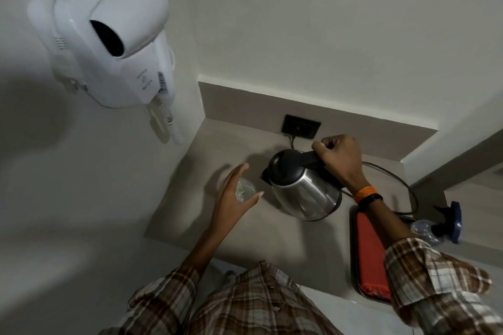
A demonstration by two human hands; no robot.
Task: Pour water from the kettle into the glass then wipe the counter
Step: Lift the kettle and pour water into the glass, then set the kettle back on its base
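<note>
A stainless steel kettle (pixel 307 193) with a black lid is tilted above the grey counter (pixel 190 207), its spout pointing left toward a small clear glass (pixel 243 188). My right hand (pixel 340 160) is shut on the kettle's black handle. My left hand (pixel 234 196) is beside the glass with fingers spread, thumb and fingers on either side of it; I cannot tell whether it touches the glass. The hand partly hides the glass. No stream of water is visible.
A red cloth (pixel 370 253) lies in a dark tray (pixel 354 266) at the counter's right. A blue-topped spray bottle (pixel 446 226) lies beyond it. A black cord (pixel 408 190) runs from the wall socket (pixel 300 126) behind the kettle. A white hair dryer (pixel 109 35) hangs on the left wall.
</note>
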